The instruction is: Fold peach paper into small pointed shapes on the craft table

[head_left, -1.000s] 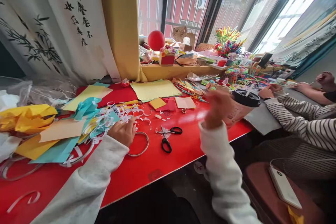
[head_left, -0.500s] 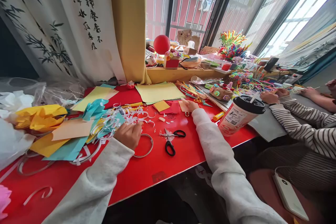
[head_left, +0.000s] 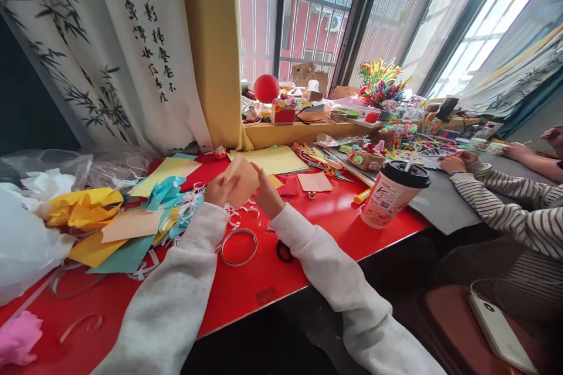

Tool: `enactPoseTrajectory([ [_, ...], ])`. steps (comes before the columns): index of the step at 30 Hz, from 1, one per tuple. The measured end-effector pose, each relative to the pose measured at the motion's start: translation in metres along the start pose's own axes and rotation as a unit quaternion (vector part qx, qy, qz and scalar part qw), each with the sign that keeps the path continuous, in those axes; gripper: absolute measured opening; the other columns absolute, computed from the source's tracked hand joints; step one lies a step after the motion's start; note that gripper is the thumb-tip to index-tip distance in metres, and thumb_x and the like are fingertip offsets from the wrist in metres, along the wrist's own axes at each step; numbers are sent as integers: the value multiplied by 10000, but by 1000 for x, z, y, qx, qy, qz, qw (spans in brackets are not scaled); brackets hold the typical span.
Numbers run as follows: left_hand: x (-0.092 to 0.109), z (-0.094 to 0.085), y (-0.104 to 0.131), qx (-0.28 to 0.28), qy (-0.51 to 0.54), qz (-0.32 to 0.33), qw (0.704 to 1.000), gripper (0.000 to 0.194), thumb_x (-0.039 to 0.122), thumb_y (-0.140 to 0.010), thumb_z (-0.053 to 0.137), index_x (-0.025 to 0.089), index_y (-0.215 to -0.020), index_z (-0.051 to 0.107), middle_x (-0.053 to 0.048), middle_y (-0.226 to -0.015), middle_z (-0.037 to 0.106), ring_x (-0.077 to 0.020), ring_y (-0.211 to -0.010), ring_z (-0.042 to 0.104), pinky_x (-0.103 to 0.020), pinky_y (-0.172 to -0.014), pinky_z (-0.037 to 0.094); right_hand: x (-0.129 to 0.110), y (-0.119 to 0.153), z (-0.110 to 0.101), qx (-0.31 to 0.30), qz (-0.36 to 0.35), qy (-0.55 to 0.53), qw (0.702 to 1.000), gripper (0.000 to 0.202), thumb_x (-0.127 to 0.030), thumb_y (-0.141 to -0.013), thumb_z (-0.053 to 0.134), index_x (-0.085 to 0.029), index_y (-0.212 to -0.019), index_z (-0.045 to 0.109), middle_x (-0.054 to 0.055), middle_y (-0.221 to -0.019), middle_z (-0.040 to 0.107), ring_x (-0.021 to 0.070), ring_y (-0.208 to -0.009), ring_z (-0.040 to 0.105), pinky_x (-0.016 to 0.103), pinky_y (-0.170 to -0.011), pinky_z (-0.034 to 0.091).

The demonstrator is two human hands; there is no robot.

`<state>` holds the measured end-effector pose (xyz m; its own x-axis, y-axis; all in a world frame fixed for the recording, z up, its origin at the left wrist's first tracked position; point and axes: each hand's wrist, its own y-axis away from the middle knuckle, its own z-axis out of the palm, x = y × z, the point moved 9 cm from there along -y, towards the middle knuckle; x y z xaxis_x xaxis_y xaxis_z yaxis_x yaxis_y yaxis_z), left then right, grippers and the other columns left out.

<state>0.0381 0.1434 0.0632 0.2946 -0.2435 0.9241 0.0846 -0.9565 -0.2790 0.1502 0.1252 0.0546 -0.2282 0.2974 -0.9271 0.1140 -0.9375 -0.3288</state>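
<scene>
Between my two hands, raised over the red table [head_left: 237, 299], is a square of peach paper [head_left: 243, 186]. My left hand [head_left: 220, 190] pinches its left side, and my right hand [head_left: 269, 193] grips the right edge with the thumb side toward me. Below them lies a silver ring [head_left: 238, 263]. My right sleeve covers most of the scissors, with a black handle loop [head_left: 284, 252] showing. Another peach paper square [head_left: 315, 182] rests flat beyond my right forearm. White paper shreds [head_left: 250, 211] are scattered beneath my hands.
At the right stands a lidded drink cup [head_left: 391, 196], beside a yellow glue stick or marker [head_left: 362, 196]. Coloured papers [head_left: 132, 225] and curled strips pile up at the left. A person in striped sleeves [head_left: 497, 199] works at the right. A phone [head_left: 501, 331] lies on a seat.
My right hand has drawn back left from the peach papers with one sheet, and both hands now hold it. The view has shifted slightly. My right forearm now covers most of the scissors.
</scene>
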Motion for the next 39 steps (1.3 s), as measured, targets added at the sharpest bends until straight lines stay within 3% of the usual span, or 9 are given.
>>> enactPoseTrajectory([
  [3,-35,-10,2,18,-6,-79,997,417,523,-491,634,141,-609,517,-13,-553,541,-140,-500,491,-241,-440,345,19,-5,-11,-69,61,-3,996,571,-401,-633,597,-271,-1166,437,16,-1015,584,145,-857,573,262,-678,492],
  [7,-53,-12,4,-22,51,-62,997,436,476,-430,682,161,-675,507,11,-620,561,-128,-549,509,-232,-497,388,45,-13,-29,-39,111,22,993,248,-279,-633,599,-148,-843,604,8,-669,601,105,-577,546,232,-522,471],
  [14,-56,-21,3,-53,82,-51,994,443,506,-443,664,144,-689,595,-5,-666,606,-133,-619,542,-232,-586,425,44,-12,-39,8,112,-11,994,287,-286,-666,578,-178,-930,548,5,-746,606,83,-613,563,206,-553,479],
  [20,-56,-23,0,-4,50,-22,998,469,549,-531,585,138,-753,621,-30,-665,626,-177,-697,574,-263,-651,435,53,-9,-32,-24,139,3,990,240,-295,-608,623,-146,-788,570,21,-674,602,111,-581,574,267,-579,497],
  [24,-52,-30,3,36,-30,-5,999,372,484,-600,560,153,-743,653,-30,-653,632,-211,-772,572,-282,-707,414,59,-12,-39,-5,117,40,992,215,-338,-624,590,-144,-714,568,-6,-603,567,108,-544,545,267,-545,480],
  [28,-48,-35,10,75,-116,11,990,363,410,-663,539,175,-919,642,-55,-836,653,-237,-889,555,-318,-798,384,59,-11,-46,27,93,77,992,180,-326,-648,568,-154,-697,589,-3,-593,572,134,-597,557,273,-574,476],
  [32,-25,-12,22,49,-238,173,954,368,349,-801,370,228,-1101,545,-51,-1049,601,-177,-951,543,-286,-849,391,59,-8,-50,58,80,108,989,139,-287,-656,572,-172,-723,609,11,-621,601,168,-674,576,295,-625,477],
  [35,-12,9,34,13,-254,288,923,391,375,-819,343,211,-1124,522,-54,-1196,498,-153,-1087,457,-275,-949,332,59,-7,-46,58,75,118,988,138,-272,-668,565,-182,-762,611,10,-657,617,168,-706,585,301,-658,477],
  [39,-19,18,30,-45,-197,237,950,455,460,-813,303,204,-1106,540,-60,-1271,417,-181,-1166,380,-301,-989,284,57,-7,-36,41,79,114,990,153,-298,-702,535,-169,-750,600,11,-664,615,157,-700,591,291,-661,477],
])
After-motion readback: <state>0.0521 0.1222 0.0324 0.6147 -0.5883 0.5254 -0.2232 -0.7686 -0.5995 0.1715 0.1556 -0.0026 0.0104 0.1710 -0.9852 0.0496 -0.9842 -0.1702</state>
